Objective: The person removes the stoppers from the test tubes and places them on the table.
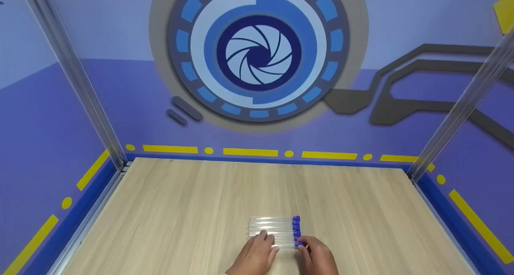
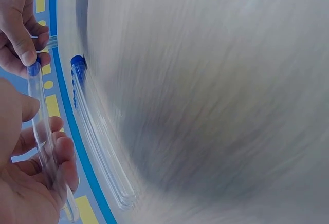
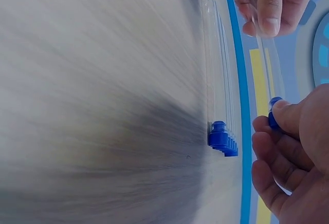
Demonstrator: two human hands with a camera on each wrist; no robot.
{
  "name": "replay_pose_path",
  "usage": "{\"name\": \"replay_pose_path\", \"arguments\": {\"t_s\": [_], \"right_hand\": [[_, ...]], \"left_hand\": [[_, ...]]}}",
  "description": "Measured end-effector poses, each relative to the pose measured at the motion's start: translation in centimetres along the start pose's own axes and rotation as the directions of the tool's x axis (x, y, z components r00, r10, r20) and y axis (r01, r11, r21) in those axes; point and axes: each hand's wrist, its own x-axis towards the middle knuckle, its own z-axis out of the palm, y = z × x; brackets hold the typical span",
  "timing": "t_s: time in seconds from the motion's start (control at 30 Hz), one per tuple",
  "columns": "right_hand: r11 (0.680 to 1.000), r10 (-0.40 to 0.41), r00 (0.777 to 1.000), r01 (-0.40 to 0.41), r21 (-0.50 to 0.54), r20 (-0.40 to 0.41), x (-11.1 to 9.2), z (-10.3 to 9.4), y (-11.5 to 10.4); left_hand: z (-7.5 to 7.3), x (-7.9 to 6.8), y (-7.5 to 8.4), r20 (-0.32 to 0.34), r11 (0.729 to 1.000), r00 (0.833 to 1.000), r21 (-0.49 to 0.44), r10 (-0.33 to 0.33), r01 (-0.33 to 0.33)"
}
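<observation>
A clear test tube (image 2: 36, 86) with a blue cap (image 3: 273, 120) is held between both hands, raised off the tabletop in the wrist views. My left hand (image 1: 254, 254) grips its clear body, thumb on one side and curled fingers on the other. At the capped end, my right hand (image 1: 320, 255) pinches the blue cap between thumb and fingers. Just beyond the hands, several more capped tubes (image 1: 271, 223) lie side by side in a row, their blue caps (image 3: 218, 139) all to the right. My left hand covers part of that row in the head view.
The row lies on a light wood-grain tabletop (image 1: 180, 210). A blue patterned back wall (image 1: 225, 134) rises behind it, with side panels left and right. Metal posts (image 1: 86, 90) stand at the back corners.
</observation>
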Motion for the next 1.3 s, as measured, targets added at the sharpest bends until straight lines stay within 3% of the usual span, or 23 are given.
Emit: {"name": "replay_pose_path", "arguments": {"t_s": [0.43,0.7,0.97,1.3], "right_hand": [[0.999,0.052,0.999,-0.052,0.012,-0.002,-0.06,-0.01,-0.02],[0.999,-0.031,0.999,0.029,-0.045,-0.041,-0.03,0.13,0.46],[0.998,-0.055,0.998,0.054,-0.022,-0.019,0.05,-0.13,0.52],[0.996,-0.091,0.996,0.091,-0.005,0.008,0.06,-0.43,0.73]], "left_hand": [[0.03,-0.03,0.29,-0.012,0.999,1.000,0.035,0.003,-0.002],[-0.12,0.04,0.39,-0.012,0.999,1.000,0.040,0.012,-0.011],[-0.32,0.27,0.38,0.026,0.999,1.000,0.040,-0.002,0.001],[-0.28,0.36,0.16,0.007,0.998,0.999,0.045,0.040,-0.041]]}}
